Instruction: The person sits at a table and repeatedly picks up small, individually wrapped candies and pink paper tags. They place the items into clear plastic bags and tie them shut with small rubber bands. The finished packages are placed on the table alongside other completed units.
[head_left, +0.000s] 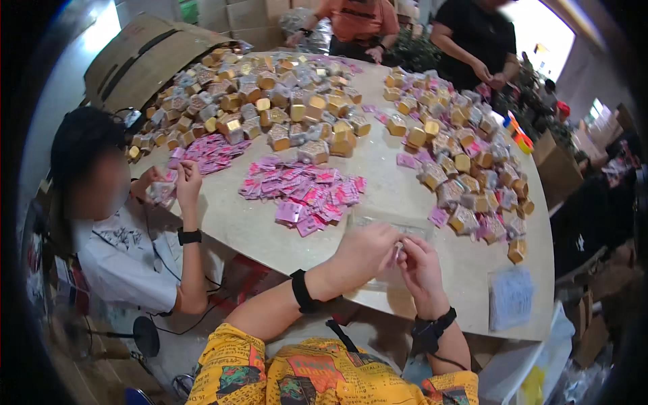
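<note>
Pinching a small pinkish piece [393, 259] by the near edge of the table [388, 183], your right hand [421, 266] has fingers nearly together; your left hand's [361, 256] grip is hidden. Likely light, soft; hold its edges.

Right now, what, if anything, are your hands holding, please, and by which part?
The left hand and right hand pinch a small pinkish item; which part is unclear.

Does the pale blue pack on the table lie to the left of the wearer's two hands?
No, the pale blue pack lies right of both the left hand and the right hand, near the edge of the table.
</note>
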### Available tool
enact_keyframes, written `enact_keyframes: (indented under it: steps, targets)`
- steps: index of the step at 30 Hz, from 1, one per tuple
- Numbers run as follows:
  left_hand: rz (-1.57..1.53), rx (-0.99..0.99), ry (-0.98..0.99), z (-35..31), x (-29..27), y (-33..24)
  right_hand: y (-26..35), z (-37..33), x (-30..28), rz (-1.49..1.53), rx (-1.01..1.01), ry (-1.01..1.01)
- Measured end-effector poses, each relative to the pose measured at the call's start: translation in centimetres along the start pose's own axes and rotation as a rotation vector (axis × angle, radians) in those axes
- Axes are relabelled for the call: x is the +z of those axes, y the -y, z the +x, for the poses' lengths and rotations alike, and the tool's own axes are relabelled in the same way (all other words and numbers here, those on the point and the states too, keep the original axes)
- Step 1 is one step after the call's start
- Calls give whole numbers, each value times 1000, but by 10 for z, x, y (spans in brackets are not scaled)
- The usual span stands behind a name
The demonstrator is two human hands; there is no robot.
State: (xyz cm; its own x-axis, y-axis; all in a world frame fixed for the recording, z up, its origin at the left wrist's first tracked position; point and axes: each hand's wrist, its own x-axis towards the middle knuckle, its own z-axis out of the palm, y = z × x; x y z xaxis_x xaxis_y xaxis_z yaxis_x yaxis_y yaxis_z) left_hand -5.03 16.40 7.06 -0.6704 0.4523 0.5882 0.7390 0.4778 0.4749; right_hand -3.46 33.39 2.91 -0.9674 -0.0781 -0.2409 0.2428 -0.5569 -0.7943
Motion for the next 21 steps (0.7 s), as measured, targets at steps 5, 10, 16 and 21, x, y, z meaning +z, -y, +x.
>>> enact_keyframes:
  steps: [5,10,16,21]
  targets:
    - [82,121,54,0,-13,4,1,0,8,-134,-152,126]
    - [155,236,83,12,-30,4,9,-2,12,-249,-197,194]
    - [248,381,140,24,-28,9,24,0,2,-363,-121,258]
    - [248,321,235,20,-24,6,34,-4,2,-445,-50,253]
